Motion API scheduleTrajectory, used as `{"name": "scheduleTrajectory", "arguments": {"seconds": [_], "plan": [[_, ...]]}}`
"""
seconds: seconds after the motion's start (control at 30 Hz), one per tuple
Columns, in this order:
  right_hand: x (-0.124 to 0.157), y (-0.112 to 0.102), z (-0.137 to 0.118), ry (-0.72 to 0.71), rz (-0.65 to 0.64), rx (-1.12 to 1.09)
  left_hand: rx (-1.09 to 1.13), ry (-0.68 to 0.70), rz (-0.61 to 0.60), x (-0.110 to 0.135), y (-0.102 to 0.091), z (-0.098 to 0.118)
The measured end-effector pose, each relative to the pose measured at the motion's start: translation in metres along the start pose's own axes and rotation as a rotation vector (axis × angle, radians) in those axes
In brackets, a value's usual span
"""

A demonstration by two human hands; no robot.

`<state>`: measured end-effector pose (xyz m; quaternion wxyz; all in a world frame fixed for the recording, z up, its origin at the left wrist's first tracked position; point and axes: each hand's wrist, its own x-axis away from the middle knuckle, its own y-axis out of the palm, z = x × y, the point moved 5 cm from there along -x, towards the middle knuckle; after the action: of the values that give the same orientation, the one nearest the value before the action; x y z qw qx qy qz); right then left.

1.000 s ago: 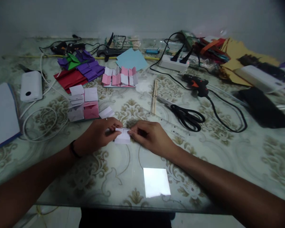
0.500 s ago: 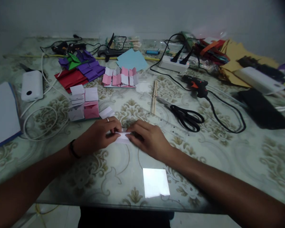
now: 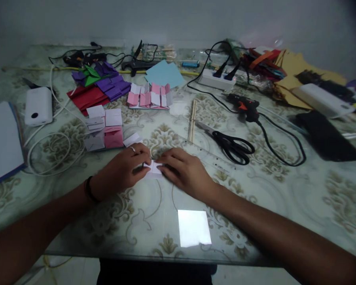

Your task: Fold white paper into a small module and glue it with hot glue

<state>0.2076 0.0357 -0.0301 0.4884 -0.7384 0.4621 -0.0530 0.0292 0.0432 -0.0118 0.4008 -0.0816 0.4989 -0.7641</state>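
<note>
A small piece of pale folded paper (image 3: 153, 169) lies at the middle of the table between my two hands. My left hand (image 3: 133, 164), with a ring and a dark wristband, pinches its left end. The fingers of my right hand (image 3: 180, 170) are closed on its right end. A crease runs across the middle of the paper. Beyond my left hand sit folded white and pink paper pieces (image 3: 112, 134) on a base, with a loose white folded piece (image 3: 132, 139) beside them. A second group of pink and white folded pieces (image 3: 151, 97) lies farther back.
Black-handled scissors (image 3: 233, 146), a clear ruler (image 3: 207, 154) and wooden sticks (image 3: 192, 120) lie right of centre. A glue gun (image 3: 246, 106) with a looping cord is behind them. A power strip (image 3: 216, 81), blue sheets (image 3: 166, 75) and a white power bank (image 3: 38, 106) stand farther out.
Both hands have shifted slightly on the paper, and its upper part now looks flatter, with a crease showing between my fingers. Other things stay where they were.
</note>
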Motion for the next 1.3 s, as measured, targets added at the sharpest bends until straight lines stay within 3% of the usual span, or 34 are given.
{"name": "scheduleTrajectory", "arguments": {"seconds": [0.3, 0.43, 0.73, 1.3], "plan": [[0.002, -0.002, -0.002, -0.039, -0.021, -0.024, -0.108, 0.076, -0.052, 0.004, 0.001, 0.013], [0.003, -0.003, -0.001, 0.01, -0.016, -0.01, -0.146, 0.027, -0.061, 0.006, 0.001, 0.014], [0.003, -0.002, 0.004, 0.108, -0.021, -0.049, -0.108, 0.009, -0.051, 0.005, 0.002, 0.009], [0.002, -0.003, 0.005, 0.167, -0.007, -0.083, -0.031, 0.021, -0.054, 0.005, 0.004, 0.01]]}}
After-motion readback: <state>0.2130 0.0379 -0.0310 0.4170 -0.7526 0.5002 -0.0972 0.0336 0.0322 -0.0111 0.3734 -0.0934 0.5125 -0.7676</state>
